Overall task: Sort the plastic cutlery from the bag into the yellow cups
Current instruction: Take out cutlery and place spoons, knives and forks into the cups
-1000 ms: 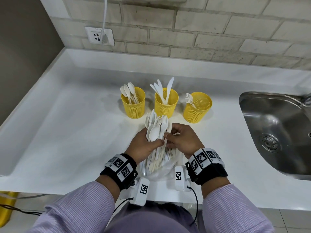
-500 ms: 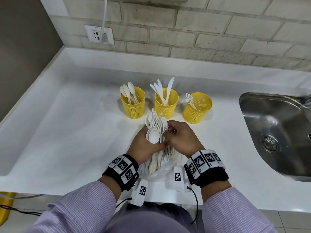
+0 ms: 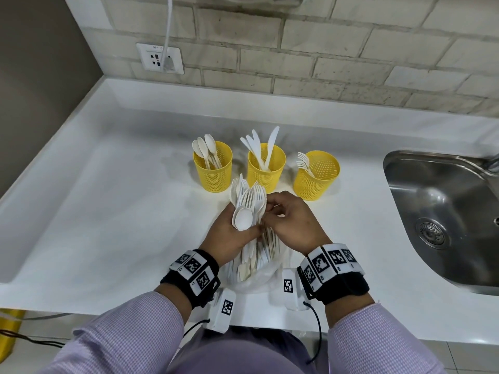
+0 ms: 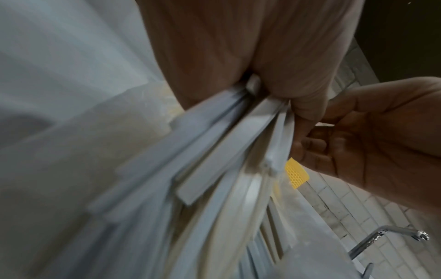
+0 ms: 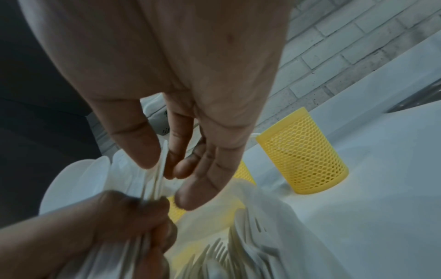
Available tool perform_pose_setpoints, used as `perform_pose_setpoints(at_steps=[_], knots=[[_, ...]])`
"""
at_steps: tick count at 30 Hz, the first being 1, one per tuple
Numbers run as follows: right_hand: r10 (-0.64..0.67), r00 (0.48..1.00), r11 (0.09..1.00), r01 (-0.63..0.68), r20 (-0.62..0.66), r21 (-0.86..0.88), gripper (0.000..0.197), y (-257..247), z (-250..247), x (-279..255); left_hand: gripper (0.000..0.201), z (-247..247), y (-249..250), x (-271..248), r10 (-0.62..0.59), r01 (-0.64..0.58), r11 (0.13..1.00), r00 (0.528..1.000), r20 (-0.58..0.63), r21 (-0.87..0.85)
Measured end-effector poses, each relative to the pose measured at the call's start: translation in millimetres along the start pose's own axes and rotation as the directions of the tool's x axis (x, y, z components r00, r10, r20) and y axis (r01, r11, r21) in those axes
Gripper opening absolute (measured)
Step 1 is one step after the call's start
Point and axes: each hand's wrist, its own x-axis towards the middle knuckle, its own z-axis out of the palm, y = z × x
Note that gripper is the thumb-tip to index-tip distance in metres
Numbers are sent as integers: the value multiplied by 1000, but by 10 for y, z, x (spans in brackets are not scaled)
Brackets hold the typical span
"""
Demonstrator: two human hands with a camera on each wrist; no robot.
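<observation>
Three yellow cups stood on the white table (image 3: 113, 217) just beyond the fingertips, each apparently assigned one type: the spoon cup (image 3: 213, 168) beyond the left fingers, the knife cup (image 3: 266, 167) straight ahead, and the fork cup (image 3: 316, 174) beyond the right fingers. That arrangement probably kept every drop within a short reach. A clear plastic bag (image 3: 259, 276) lay under the wrists, on the near side of the fingers, its mouth slack around the handle ends. The cutlery bundle (image 3: 249, 209) rose from it, heads fanned out above the fingers, most likely so that types could be read at a glance. The left hand (image 3: 229, 236) was wrapped around the bundle at mid-length, thumb across the front, acting as a clamp. The right hand (image 3: 293, 225) worked beside it, thumb and forefinger pinching one thin piece (image 5: 162, 162) edge-on at the bundle's right side, presumably to separate it; its type could not be determined. One spoon (image 3: 243, 218) lay frontmost, just above the left thumb.
</observation>
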Motion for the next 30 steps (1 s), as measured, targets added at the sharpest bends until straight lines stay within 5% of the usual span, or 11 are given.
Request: perform_pose_setpoints(at_steps=[6,13,16,19,23,27,30], knots=[[89,996,976,-83,-20,201,44,35,64,-178,49,-31,224,46,72,-81,994,992,-103,-79],[-67,952,945,-35,300,324,71,-126,247,-233,35,24,811,73,195,-200,946,980,-45,-254],[34,962,845,-173,271,506,48,-245,268,-155,28,47,922,71,208,-198,937,978,7,-289],[43,989,907,-99,142,410,29,-290,262,-101,22,12,959,46,192,-169,949,980,62,-265],[47,997,901,-70,64,429,26,-301,322,-105,18,3,997,0,172,-164,982,981,87,-95],[34,987,811,-120,159,572,27,-322,378,-149,20,-99,1056,9,148,-148,989,982,113,-5],[81,990,854,-131,120,504,38,-307,388,-101,15,-180,1068,12,127,-132,991,963,238,7]])
